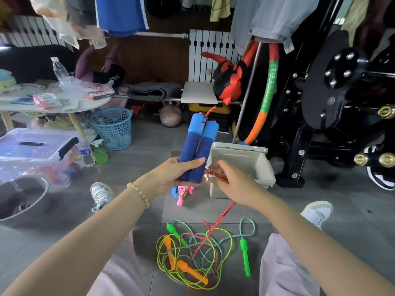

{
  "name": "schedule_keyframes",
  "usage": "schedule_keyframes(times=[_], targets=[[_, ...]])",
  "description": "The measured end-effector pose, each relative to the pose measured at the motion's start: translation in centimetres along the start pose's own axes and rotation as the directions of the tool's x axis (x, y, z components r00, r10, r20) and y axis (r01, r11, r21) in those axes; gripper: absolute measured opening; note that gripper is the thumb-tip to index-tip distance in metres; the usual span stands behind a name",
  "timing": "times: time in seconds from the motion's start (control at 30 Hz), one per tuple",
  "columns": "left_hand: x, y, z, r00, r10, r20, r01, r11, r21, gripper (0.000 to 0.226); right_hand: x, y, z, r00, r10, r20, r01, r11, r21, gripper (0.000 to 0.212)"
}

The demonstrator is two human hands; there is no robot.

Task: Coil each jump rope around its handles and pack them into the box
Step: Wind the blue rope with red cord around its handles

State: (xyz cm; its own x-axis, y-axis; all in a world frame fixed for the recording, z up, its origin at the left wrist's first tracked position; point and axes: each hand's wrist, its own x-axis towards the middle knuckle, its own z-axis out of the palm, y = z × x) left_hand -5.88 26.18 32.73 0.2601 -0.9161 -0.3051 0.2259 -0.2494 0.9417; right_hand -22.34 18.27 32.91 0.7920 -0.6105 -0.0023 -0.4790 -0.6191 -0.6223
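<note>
Floor, lower centre: tangled jump ropes (pixel 191 271), green and orange handles. Mid-frame: left hand (pixel 171 176) grips paired blue handles (pixel 198 150); right hand (pixel 233 184) pinches red rope (pixel 224 215). Behind: open beige box (pixel 241 158), coiled pink rope (pixel 182 193) just left. Left: blue basket (pixel 113 129).

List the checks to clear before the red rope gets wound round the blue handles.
1. Two blue foam-grip handles held side by side in the left hand: ok.
2. Right hand pinches the red braided rope beside the handles' lower ends: ok.
3. Red rope's slack free of the green rope and yellow rope on the floor: not ok, it runs into their tangle.
4. Beige plastic box open: ok.
5. Red rope's slack free of knots: cannot tell.
</note>
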Motion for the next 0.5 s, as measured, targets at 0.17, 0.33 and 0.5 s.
schedule_keyframes(times=[0.17, 0.33, 0.5], targets=[[0.2, 0.3, -0.6, 1.000, -0.023, -0.009, 0.023, 0.999, 0.049, 0.036, -0.4, -1.2, -1.3, 0.994, -0.104, -0.021, 0.085, 0.897, -0.435, 0.019], [0.2, 0.8, -2.7, 0.998, -0.064, 0.009, 0.063, 0.997, 0.038, 0.047, -1.3, -1.4, -5.2, 0.964, -0.266, -0.026, 0.225, 0.859, -0.460, 0.023], [-0.2, 1.5, -1.5, 0.985, -0.090, 0.147, 0.062, 0.981, 0.185, 0.035, -0.1, -3.0, -8.0, 0.896, -0.429, -0.113, 0.338, 0.825, -0.453, 0.033]])
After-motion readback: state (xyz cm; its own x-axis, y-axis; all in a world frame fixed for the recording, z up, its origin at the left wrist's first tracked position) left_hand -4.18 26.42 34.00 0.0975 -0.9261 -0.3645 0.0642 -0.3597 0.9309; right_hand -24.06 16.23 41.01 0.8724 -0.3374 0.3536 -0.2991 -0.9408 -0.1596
